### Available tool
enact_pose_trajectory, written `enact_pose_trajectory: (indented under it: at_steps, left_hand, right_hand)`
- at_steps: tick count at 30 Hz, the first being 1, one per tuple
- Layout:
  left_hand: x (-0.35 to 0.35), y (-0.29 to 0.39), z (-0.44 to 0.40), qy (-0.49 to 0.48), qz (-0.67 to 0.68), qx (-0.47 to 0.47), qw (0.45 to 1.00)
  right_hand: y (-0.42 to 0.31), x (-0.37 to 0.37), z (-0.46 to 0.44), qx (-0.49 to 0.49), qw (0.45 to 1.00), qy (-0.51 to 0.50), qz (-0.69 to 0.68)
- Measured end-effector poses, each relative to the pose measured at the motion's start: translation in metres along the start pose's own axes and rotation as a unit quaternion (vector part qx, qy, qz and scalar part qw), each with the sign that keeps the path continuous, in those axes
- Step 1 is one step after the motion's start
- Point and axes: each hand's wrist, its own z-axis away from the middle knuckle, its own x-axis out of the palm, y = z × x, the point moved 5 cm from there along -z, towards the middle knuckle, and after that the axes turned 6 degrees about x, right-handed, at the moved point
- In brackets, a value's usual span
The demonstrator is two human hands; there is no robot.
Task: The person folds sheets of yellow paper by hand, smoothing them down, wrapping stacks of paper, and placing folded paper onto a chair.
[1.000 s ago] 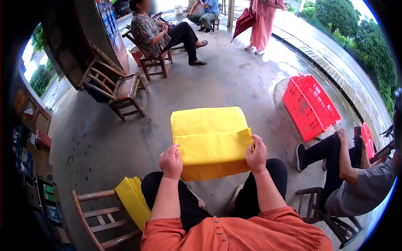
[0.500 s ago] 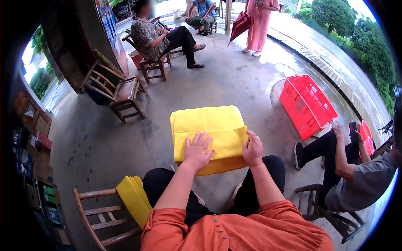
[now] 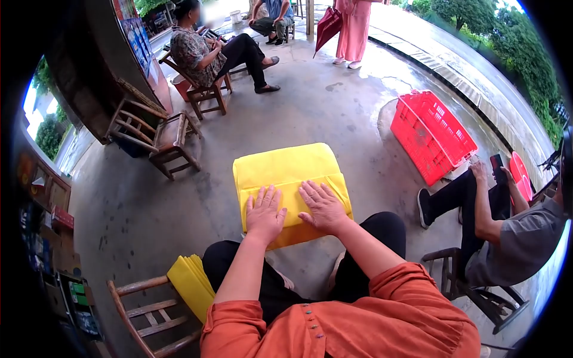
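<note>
Hiding some yellow cloth [image 3: 290, 194]: spread fingers [image 3: 309, 192]

A red crate [image 3: 413, 136] stands on the floor [image 3: 286, 113], near a seated person [image 3: 507, 238] holding a phone [image 3: 497, 169]. A wooden chair [image 3: 171, 133] stands near another seated person [image 3: 194, 56]. A red umbrella [image 3: 328, 28] hangs beside someone in pink [image 3: 353, 33]. The dim left edge seems to hold boxes [image 3: 61, 218].

Both hands [image 3: 325, 209] now flat atop the yellow cloth [image 3: 285, 161]

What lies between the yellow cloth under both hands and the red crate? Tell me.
The head view shows bare floor between the yellow cloth and the red crate.
</note>
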Motion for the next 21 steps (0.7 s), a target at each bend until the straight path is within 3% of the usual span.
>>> enact_pose_trajectory:
  at_steps: [4, 6, 10, 13, 16, 18, 21]
  left_hand:
    - [-0.008, -0.014, 0.015, 0.012, 0.020, 0.018, 1.000]
    - [-0.026, -0.012, 0.024, -0.009, 0.034, 0.094, 0.995]
    - [-0.033, -0.037, 0.042, -0.016, 0.082, 0.159, 0.984]
    - [-0.034, -0.058, 0.047, 0.042, 0.146, 0.162, 0.975]
    - [-0.018, -0.079, 0.041, 0.090, 0.253, 0.142, 0.953]
    - [-0.019, -0.094, 0.040, 0.202, 0.336, 0.097, 0.915]
    - [-0.023, -0.097, 0.034, 0.264, 0.235, 0.107, 0.929]
  right_hand:
    - [0.032, -0.013, 0.014, 0.022, 0.999, 0.005, 0.023]
    - [0.044, -0.021, 0.022, 0.015, 1.000, 0.004, 0.005]
    - [0.053, -0.048, 0.036, -0.033, 0.997, -0.040, -0.065]
    - [0.068, -0.045, 0.038, -0.029, 0.994, -0.082, -0.069]
    - [0.077, -0.043, 0.033, -0.015, 0.985, -0.062, -0.163]
    - [0.078, -0.047, 0.030, 0.011, 0.972, -0.049, -0.229]
    - [0.082, -0.052, 0.023, 0.019, 0.960, -0.046, -0.276]
